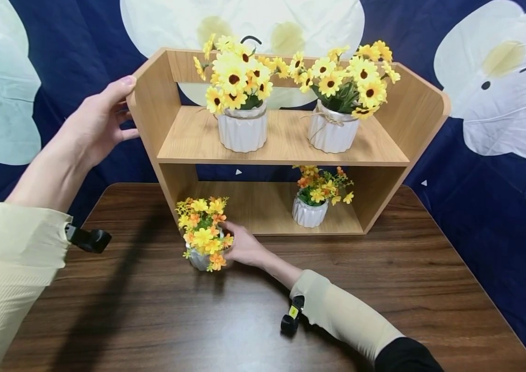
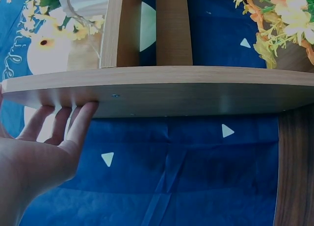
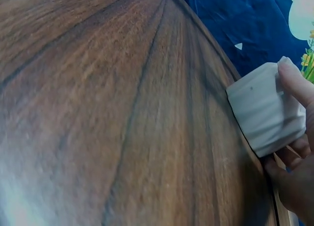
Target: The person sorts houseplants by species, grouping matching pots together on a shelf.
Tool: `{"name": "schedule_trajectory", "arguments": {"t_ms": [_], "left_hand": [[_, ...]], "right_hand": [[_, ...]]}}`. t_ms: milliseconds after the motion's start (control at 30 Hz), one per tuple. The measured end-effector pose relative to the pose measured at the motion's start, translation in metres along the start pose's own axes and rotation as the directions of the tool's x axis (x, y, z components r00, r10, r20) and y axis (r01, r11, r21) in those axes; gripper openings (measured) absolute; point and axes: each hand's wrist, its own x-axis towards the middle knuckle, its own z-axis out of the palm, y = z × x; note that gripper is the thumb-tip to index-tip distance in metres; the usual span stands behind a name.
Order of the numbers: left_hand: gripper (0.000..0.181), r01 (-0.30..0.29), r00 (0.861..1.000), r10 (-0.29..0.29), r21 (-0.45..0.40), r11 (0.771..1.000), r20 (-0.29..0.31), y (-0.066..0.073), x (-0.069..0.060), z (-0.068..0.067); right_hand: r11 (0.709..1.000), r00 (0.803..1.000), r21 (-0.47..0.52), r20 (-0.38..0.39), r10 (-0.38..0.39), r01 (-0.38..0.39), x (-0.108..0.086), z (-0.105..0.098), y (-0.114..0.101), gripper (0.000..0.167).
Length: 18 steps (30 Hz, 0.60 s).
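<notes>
A two-tier wooden shelf (image 1: 286, 199) stands on the dark wooden table. My left hand (image 1: 88, 121) holds its left side panel (image 2: 167, 96) near the upper front, with the thumb at the edge and fingers against the outer face. At the shelf's lower left front, my right hand (image 1: 246, 247) grips a ribbed white flowerpot (image 3: 267, 108) with yellow and orange flowers (image 1: 203, 235). Whether the pot touches the table cannot be told. A similar small potted plant (image 1: 310, 211) sits on the lower tier at right.
On the upper tier stand two larger white pots with yellow daisies, a left pot (image 1: 243, 130) and a right pot (image 1: 331, 129). The brown table (image 1: 188, 320) spreads in front of the shelf. Behind hangs a blue cloth (image 1: 500, 227) with white flower faces.
</notes>
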Motion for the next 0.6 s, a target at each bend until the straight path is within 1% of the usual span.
{"name": "schedule_trajectory", "arguments": {"t_ms": [233,367,467,600], "left_hand": [[0.06,0.001,1.0,-0.001,-0.007,1.0,-0.003,-0.0002,0.0007,-0.0012],[0.06,0.001,1.0,-0.001,-0.004,1.0,-0.002,-0.0004,0.0008,-0.0013],[0.06,0.001,1.0,-0.001,-0.001,1.0,-0.002,-0.0008,0.0009,-0.0011],[0.06,0.001,1.0,-0.001,-0.002,1.0,-0.006,-0.0002,0.0007,-0.0007]], "right_hand": [[1.0,1.0,-0.008,-0.016,0.004,-0.004,0.0,0.0023,-0.0028,0.087],[1.0,1.0,0.019,-0.022,0.005,-0.004,0.0007,0.0026,-0.0011,0.087],[1.0,1.0,0.02,-0.03,0.007,-0.006,0.0013,0.0022,0.0002,0.088],[0.999,1.0,0.034,-0.019,0.011,-0.01,0.0012,-0.0006,-0.0003,0.089]]}}
